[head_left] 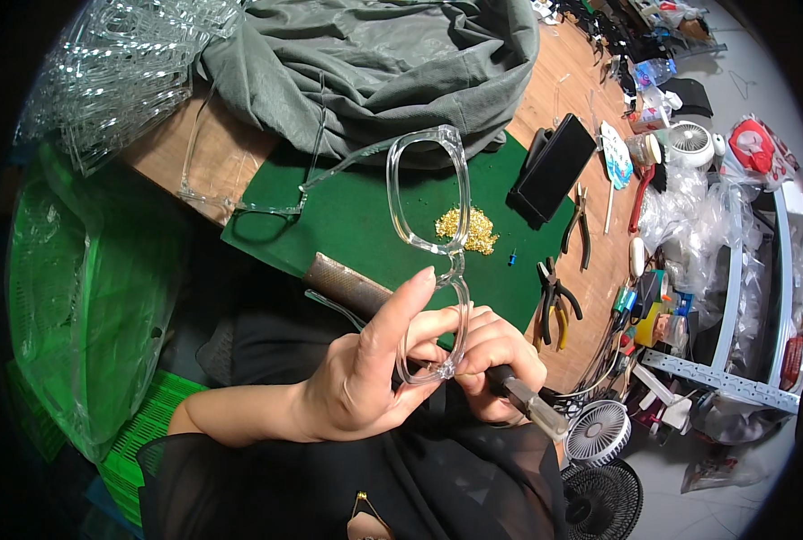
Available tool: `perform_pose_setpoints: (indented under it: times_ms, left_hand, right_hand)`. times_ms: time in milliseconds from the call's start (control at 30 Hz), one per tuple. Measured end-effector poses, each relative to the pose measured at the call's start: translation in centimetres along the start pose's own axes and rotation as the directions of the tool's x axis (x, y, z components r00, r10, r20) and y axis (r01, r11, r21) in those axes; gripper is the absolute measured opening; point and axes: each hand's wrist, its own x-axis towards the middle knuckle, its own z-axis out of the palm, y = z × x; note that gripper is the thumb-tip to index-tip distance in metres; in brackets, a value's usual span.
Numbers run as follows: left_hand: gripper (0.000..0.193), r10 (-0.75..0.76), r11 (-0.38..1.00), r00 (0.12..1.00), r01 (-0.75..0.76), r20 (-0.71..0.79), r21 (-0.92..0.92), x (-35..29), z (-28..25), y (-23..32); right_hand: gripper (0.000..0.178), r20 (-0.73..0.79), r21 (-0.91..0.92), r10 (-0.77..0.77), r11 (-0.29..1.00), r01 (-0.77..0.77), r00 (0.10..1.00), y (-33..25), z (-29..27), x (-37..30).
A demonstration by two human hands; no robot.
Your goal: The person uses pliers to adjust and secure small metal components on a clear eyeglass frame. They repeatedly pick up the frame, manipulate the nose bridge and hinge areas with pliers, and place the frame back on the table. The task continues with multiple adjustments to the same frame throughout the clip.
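A clear eyeglass frame [463, 180] stands on end above the green mat [347, 216], a temple reaching left from its top. My left hand [356, 382] pinches its lower rim, the index finger raised beside the bridge. My right hand [500, 360] touches the frame's lower end and grips a screwdriver [535, 407] with a dark and translucent handle; its tip is hidden. Behind my left fingers a worn brown bar [343, 281] juts over the mat's near edge. A heap of tiny gold-coloured screws [473, 230] lies on the mat, with a small blue piece [512, 258] beside it.
Another clear frame [271, 211] rests at the mat's left edge. Clear frame parts [122, 81] pile up at far left, beside grey cloth [374, 67]. A phone [559, 166] and two pliers [554, 297] lie right. Green crate [95, 270] at left; small fan [598, 432] at lower right.
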Motion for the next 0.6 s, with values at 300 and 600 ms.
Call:
perform_pose_setpoints:
  times_ms: [300, 600]
  left_hand:
    - [0.095, -0.056, 0.985, 0.998, 0.058, 0.018, -0.16, 0.02, 0.06, 0.3]
    - [0.095, -0.064, 0.973, 0.997, 0.072, 0.047, -0.221, 0.11, -0.16, 0.28]
  right_hand:
    - [0.014, 0.018, 0.021, -0.079, 0.997, 0.078, 0.997, 0.43, -0.19, -0.16]
    - [0.014, 0.036, 0.034, -0.034, 0.999, 0.033, 0.999, 0.11, -0.22, -0.11]
